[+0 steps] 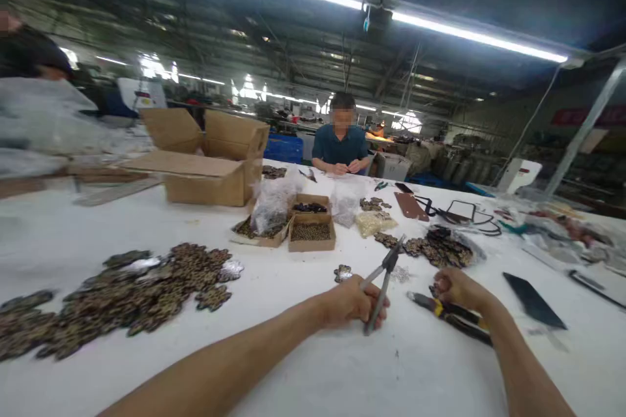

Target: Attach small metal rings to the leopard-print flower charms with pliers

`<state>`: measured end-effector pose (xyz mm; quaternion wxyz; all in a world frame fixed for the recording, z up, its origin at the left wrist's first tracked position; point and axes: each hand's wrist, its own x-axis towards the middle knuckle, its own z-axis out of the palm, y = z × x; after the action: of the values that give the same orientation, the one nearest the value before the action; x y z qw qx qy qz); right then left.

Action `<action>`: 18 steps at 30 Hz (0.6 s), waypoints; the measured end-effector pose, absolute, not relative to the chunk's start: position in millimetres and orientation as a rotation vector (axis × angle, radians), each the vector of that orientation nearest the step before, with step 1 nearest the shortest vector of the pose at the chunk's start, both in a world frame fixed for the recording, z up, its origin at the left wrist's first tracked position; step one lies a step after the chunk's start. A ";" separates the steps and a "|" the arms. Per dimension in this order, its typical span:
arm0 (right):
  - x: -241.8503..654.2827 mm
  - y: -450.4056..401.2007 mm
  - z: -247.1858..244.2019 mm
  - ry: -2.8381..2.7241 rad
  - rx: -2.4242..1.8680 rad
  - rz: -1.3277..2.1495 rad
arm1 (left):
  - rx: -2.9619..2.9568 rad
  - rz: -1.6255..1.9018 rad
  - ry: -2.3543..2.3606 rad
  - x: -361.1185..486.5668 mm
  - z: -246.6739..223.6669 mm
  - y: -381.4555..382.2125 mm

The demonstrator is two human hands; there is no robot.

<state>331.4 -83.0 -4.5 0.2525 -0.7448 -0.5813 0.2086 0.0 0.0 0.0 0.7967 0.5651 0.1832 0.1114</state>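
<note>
My left hand (359, 303) is closed around the grey handles of a pair of pliers (390, 262), whose dark jaws point up and away from me. The handles are spread apart. My right hand (457, 288) has curled fingers pinched over something small and dark, mostly hidden. Right beneath it lie pliers with black and yellow handles (460, 320), on the white table (391, 378). Just beyond my left hand sits a small patterned flower-shaped piece (343, 273). Tiny silvery bits (401, 273) are scattered between the hands.
A big pile of flower-shaped pieces (161, 293) spreads at left, a smaller pile (443, 247) at right. Small boxes of studs (312, 234) stand mid-table, behind them an open carton (205, 182). A dark flat panel (534, 300) lies right. A person (341, 140) sits opposite.
</note>
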 end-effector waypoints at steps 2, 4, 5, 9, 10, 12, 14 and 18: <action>334.4 -84.5 -3.1 -1.587 -2.026 0.572 | 1.215 0.238 0.400 -0.7 1.5 -0.5; 337.4 -85.7 -3.7 -1.586 -2.033 0.568 | 1.217 0.237 0.401 -1.2 3.8 -1.3; 339.0 -86.0 -5.0 -1.583 -2.038 0.565 | 1.219 0.236 0.399 -1.4 5.3 -1.8; 347.1 -84.8 -14.1 -1.559 -2.063 0.513 | 1.214 0.241 0.398 -2.5 10.8 -4.5; 349.2 -83.7 -16.4 -1.558 -2.063 0.498 | 1.212 0.243 0.403 -2.9 11.7 -5.2; 352.3 -81.0 -20.1 -1.565 -2.057 0.483 | 1.207 0.244 0.412 -3.8 12.7 -6.6; 352.6 -78.6 -22.2 -1.574 -2.050 0.489 | 1.203 0.246 0.421 -4.8 13.2 -8.0; 345.5 -78.1 -22.7 -1.577 -2.063 0.521 | 1.189 0.251 0.424 -6.6 13.5 -11.2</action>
<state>345.5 -78.1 -22.7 0.2440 -0.7555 -0.5773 0.1909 -6.6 -11.2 13.5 0.8000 0.5543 0.1976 0.1172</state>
